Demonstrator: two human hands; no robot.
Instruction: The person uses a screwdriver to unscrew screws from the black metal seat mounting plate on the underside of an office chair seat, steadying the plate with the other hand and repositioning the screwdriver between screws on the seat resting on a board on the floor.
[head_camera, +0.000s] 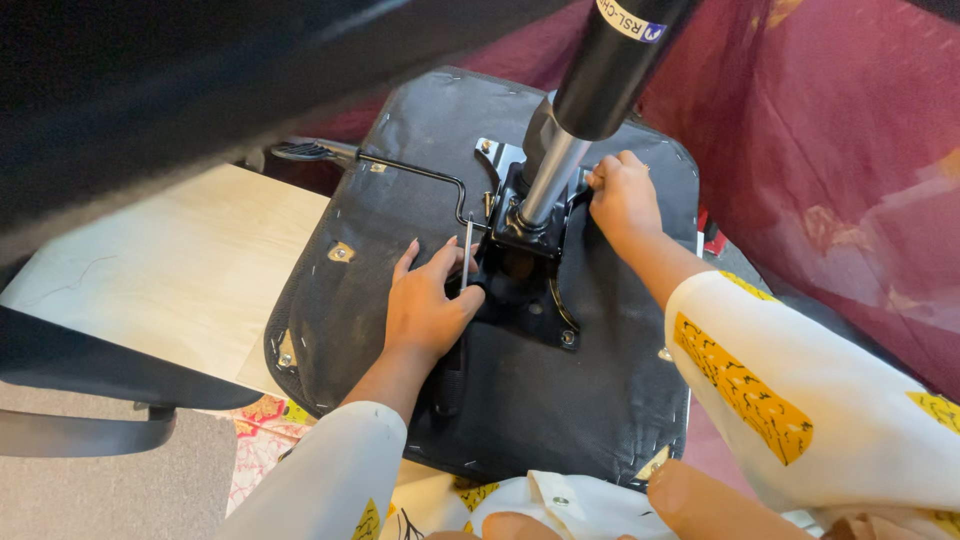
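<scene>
an upturned chair seat (560, 400), black and stapled round its edge, is laid with its underside up, partly on a pale wooden board (170, 280). a black metal plate (525, 290) is fixed to the middle of the seat, and a gas cylinder (580, 110), silver below and black above, is stood up from it towards the camera. a thin black lever (410, 172) with a flat paddle end is run from the plate out to the left edge of the seat.

the left hand (428, 305) is laid flat on the seat just left of the plate, fingers loosely spread, and a thin metal tool (467, 250), seemingly a hex key, is held upright between thumb and fingers at the plate's edge. the right hand (622, 195) is closed in a fist against the right side of the plate, beside the foot of the cylinder; what is gripped inside it cannot be told.

both arms are covered by white sleeves (790, 400) with yellow patches. a dark red cloth (830, 130) is hung behind the seat, and grey carpet (100, 490) is seen at lower left
</scene>
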